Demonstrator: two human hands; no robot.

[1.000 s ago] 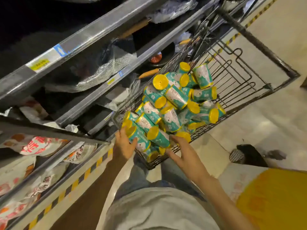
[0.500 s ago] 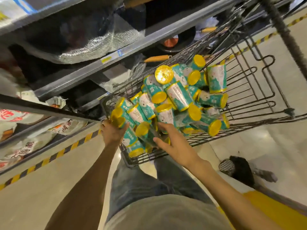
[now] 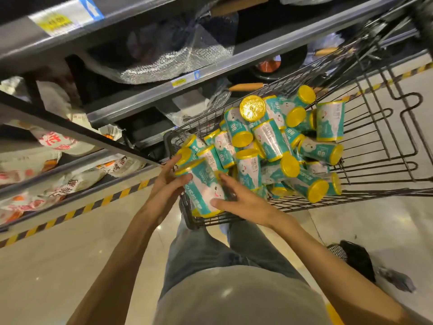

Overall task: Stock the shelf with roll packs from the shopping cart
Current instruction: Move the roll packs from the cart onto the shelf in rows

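Right, both hands clasp one teal roll pack (image 3: 206, 188) at cart (image 3: 384, 146) near rim: left hand (image 3: 167, 184) at nine o'clock, right hand (image 3: 243, 202) at three, fingers curled round it.

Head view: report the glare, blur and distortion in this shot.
Head view: hard glare on the foil end of one pack and soft sheen on the floor; shelf rails and cart wires bow from the wide lens; the upper shelf is dark and slightly smeared; both hands, left and right, read sharp.
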